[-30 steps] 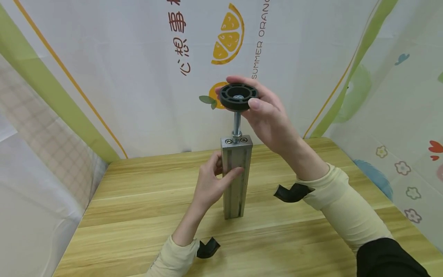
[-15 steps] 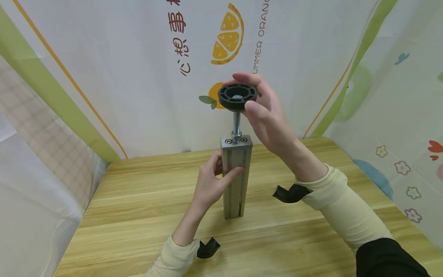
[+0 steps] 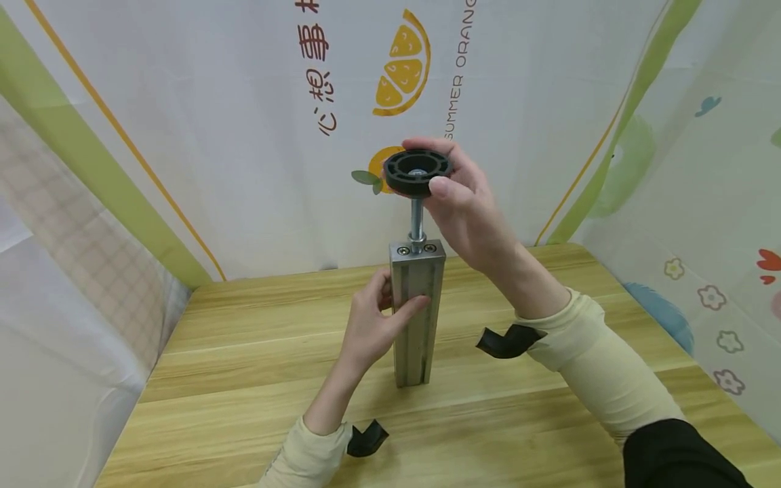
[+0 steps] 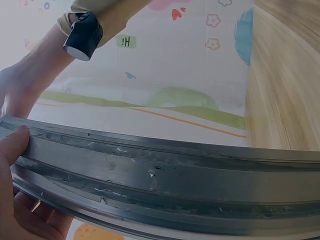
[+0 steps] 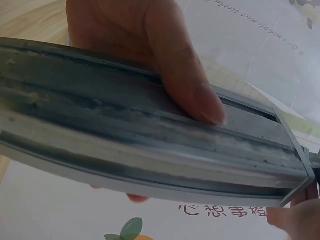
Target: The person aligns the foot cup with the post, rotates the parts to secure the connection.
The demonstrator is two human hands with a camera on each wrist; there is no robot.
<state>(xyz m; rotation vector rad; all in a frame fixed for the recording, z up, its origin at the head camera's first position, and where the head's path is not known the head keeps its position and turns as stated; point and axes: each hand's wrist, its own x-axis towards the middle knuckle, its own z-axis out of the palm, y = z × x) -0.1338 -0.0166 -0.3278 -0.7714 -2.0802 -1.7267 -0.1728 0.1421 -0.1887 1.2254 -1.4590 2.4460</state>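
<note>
An aluminium profile (image 3: 410,346) stands upright on the table, with an end plate on top held by two screws. From the plate rises a threaded rod (image 3: 417,218) with a nut (image 3: 417,238) at its base. A black round levelling foot (image 3: 403,181) tops the rod. My left hand (image 3: 373,325) grips the profile around its middle, thumb across the front; the other fingers are mostly hidden behind. With thumb and fingers my right hand (image 3: 470,220) holds the rim of the foot. The left wrist view has the profile (image 4: 150,172) close up.
The wooden table (image 3: 244,366) ends at a printed white curtain (image 3: 256,169) at the back. More fabric hangs at the left and right. Black angled pieces (image 3: 509,341) stick out from both sleeve cuffs.
My right fingers first loosen and shift on the rim of the foot, then close around it again, with the forearm slightly further left. The left hand and profile stay put.
</note>
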